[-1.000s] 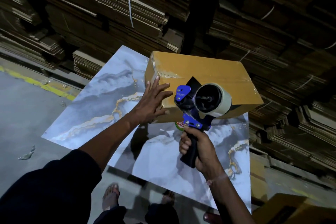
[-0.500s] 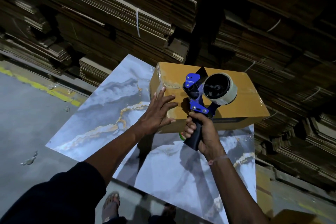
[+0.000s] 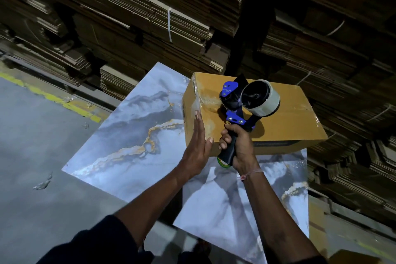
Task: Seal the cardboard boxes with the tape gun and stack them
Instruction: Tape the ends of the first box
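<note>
My right hand (image 3: 237, 148) is wrapped round the black handle of the blue tape gun (image 3: 235, 109), whose clear tape roll (image 3: 262, 98) sits just up and right of my knuckles, over the top of the closed brown cardboard box (image 3: 278, 118). My left hand (image 3: 198, 146), just left of it, lies flat with straight fingers pressed against the box's near left corner. The box rests beyond both hands on a grey marble-patterned table (image 3: 132, 135), with bundled flattened cartons (image 3: 150, 17) stacked behind.
</note>
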{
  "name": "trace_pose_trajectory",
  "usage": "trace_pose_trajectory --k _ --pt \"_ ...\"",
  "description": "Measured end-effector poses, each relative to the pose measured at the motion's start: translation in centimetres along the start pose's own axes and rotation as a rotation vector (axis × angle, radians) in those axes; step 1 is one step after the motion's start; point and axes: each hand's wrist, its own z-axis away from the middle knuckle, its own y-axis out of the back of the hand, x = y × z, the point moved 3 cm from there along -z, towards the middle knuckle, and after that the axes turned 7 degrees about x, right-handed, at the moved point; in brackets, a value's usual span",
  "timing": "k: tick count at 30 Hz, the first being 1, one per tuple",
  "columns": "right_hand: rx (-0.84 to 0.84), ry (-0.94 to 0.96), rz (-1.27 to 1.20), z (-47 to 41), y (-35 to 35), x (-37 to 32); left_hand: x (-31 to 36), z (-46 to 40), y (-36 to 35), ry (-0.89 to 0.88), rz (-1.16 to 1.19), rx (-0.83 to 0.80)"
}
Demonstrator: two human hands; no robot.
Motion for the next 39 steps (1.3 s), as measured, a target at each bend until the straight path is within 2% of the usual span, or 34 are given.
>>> trace_pose_trajectory --k 4,9,15,18,23,30,36,39 --pt "0.008 0.014 0.043 0.0 0.0 0.0 0.4 0.7 -0.6 0.098 0.031 0.042" --pt "0.012 0.032 0.058 -0.4 0.0 0.1 -0.2 0.6 0.3 0.239 0.115 -0.059" --pt "0.022 0.015 0.029 -0.5 0.4 0.1 1.0 -6.1 1.0 0.368 0.132 0.007" --pt "0.024 0.013 0.028 -0.4 0.4 0.1 0.0 -7.5 0.4 0.338 0.043 -0.003" --pt "-0.003 -0.02 0.012 0.1 0.6 -0.2 -0.8 -7.0 0.8 0.285 0.053 -0.047" --pt "-0.054 -0.054 -0.09 3.2 5.2 -1.5 -1.1 -7.3 1.7 0.232 -0.04 -0.183" --pt "0.034 0.018 -0.108 6.4 12.7 -1.9 -0.7 -7.5 1.4 0.317 0.0 -0.122" --pt "0.113 0.011 -0.139 7.2 16.8 -1.3 0.2 -7.3 0.4 0.289 -0.22 -0.067"
